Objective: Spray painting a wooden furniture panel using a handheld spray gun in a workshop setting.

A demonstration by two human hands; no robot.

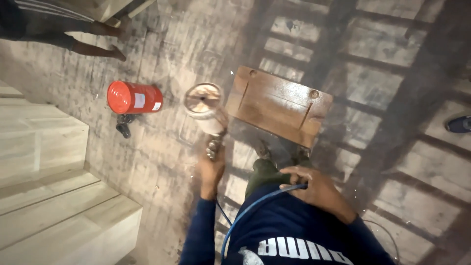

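Note:
My left hand [211, 169] grips the handle of a spray gun [206, 110] with a pale cup on top, its lid shiny and brownish. The gun points toward a glossy brown wooden panel [277, 105] lying on the floor just right of the cup. My right hand [314, 186] is closed around a blue hose [255, 206] that curves down across my dark blue shirt. My legs and feet show below the panel, between the two hands.
A red can [133, 97] lies on its side on the dusty floor at left, with a small dark object under it. Pale wooden boards [54, 196] are stacked at lower left. Another person's bare legs [93, 41] stand at top left. A blue shoe [458, 124] shows at right.

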